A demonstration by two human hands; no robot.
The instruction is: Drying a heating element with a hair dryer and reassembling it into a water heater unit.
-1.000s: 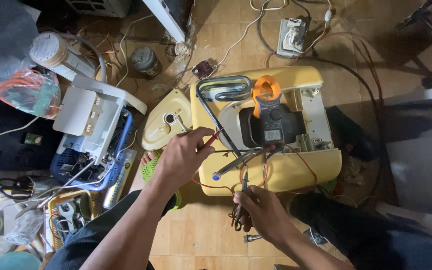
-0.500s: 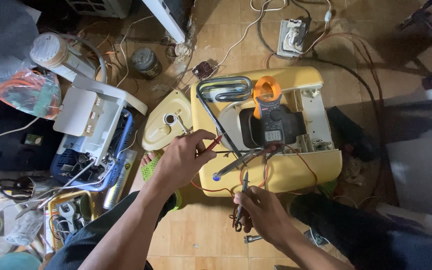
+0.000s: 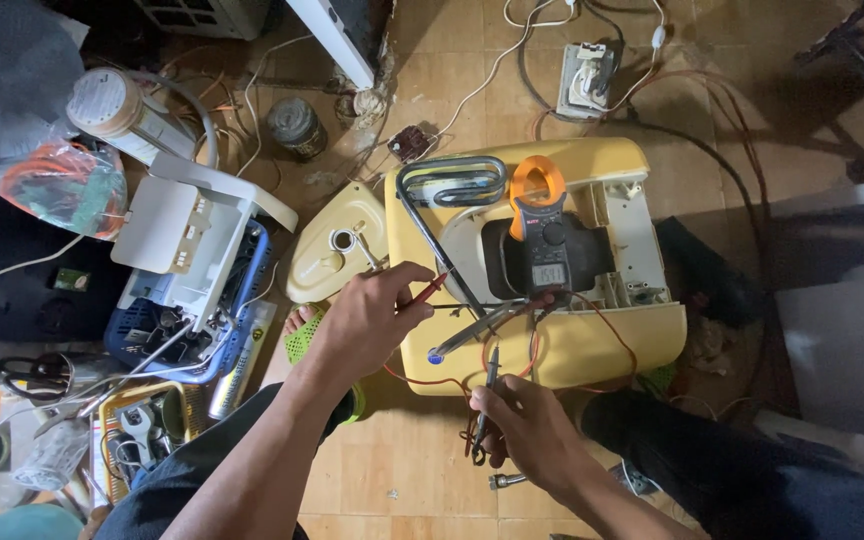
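The pale yellow plastic appliance housing [image 3: 592, 345] lies opened on the tiled floor [image 3: 402, 480], an orange-jawed black clamp meter [image 3: 544, 235] resting on it beside a bent grey metal heating tube [image 3: 442, 215]. The left hand [image 3: 367, 320] pinches a thin red test probe [image 3: 430, 291] at the tube; the right hand [image 3: 532, 425] grips a black probe [image 3: 487, 385], tip up. This looks like a continuity check, calling for steady contact.
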